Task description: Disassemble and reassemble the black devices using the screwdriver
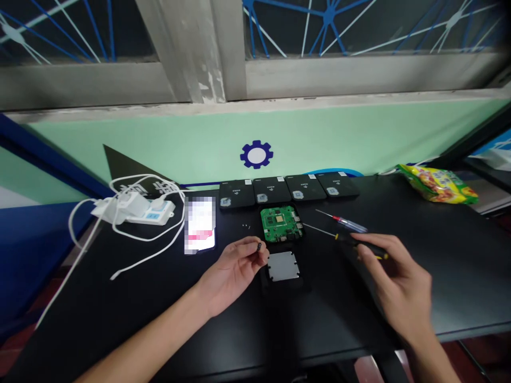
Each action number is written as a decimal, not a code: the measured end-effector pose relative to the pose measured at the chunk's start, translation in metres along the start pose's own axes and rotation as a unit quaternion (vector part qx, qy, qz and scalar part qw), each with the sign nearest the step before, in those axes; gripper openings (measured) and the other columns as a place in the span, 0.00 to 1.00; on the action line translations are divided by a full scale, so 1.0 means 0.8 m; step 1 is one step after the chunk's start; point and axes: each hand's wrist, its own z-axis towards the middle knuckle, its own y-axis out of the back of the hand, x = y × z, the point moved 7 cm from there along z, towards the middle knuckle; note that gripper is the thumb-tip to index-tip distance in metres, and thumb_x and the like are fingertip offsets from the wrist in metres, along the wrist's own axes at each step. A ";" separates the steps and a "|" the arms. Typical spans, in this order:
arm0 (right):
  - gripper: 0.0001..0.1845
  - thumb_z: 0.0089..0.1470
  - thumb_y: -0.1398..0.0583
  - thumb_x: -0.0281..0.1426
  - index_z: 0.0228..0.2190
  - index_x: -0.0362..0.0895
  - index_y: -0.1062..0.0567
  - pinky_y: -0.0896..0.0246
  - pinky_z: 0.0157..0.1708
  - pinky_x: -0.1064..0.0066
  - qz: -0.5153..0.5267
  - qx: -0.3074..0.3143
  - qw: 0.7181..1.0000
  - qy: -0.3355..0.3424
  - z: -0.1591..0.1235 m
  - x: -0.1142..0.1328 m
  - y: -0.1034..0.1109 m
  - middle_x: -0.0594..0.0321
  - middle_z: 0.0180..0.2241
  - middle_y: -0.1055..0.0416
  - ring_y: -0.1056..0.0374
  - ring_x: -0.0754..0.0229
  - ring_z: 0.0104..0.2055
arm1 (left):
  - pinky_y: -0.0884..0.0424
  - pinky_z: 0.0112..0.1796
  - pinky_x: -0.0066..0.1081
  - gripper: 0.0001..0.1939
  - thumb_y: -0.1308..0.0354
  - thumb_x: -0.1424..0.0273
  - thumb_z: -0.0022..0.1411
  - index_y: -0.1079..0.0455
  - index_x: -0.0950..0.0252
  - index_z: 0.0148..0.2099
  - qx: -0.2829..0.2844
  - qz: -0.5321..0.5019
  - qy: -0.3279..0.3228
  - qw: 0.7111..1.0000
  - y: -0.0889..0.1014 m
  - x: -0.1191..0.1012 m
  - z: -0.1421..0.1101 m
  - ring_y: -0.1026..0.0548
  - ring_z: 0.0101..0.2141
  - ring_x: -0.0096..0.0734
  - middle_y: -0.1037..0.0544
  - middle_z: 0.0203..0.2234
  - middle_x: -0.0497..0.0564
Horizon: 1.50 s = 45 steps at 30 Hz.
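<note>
The left hand point(235, 271) pinches a small black piece point(259, 247) between closed fingers; the right hand point(405, 284) has its fingers closed around the handle of a screwdriver point(319, 230). The shaft points at the right edge of a green circuit board point(273, 226); contact is unclear. Nearer on the dark surface point(459, 266) lies a grey plate point(283, 267). Behind the board, four black boxes point(271, 190) stand in a row before a green wall point(179, 138); a snack packet point(439, 185) lies right.

Yellow-green packet point(443, 185) at right, white power strip point(154, 215) left
</note>
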 end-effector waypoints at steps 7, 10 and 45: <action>0.14 0.57 0.23 0.41 0.42 0.49 0.12 0.24 0.35 0.72 0.404 -0.042 0.890 -0.206 -0.029 0.039 -0.034 0.58 0.47 0.18 0.22 0.60 0.38 | 0.24 0.42 0.26 0.07 0.23 0.72 0.62 0.16 0.70 0.39 -0.002 0.021 0.001 1.000 0.006 0.003 -0.002 0.23 0.35 0.29 0.19 0.33 0.53; 0.11 0.67 0.29 0.40 0.46 0.48 0.14 0.27 0.26 0.73 0.431 -0.017 0.890 -0.147 -0.024 0.076 -0.044 0.55 0.44 0.16 0.25 0.62 0.31 | 0.25 0.41 0.27 0.07 0.23 0.73 0.61 0.16 0.70 0.39 0.004 0.053 0.002 0.999 0.008 0.005 -0.004 0.22 0.35 0.30 0.19 0.32 0.53; 0.07 0.73 0.35 0.34 0.48 0.49 0.17 0.24 0.31 0.67 0.397 -0.043 0.914 -0.078 -0.034 0.097 -0.054 0.54 0.44 0.17 0.22 0.54 0.39 | 0.27 0.42 0.31 0.07 0.23 0.72 0.61 0.16 0.70 0.39 0.019 0.102 0.031 0.994 0.008 0.011 -0.003 0.23 0.35 0.32 0.19 0.30 0.53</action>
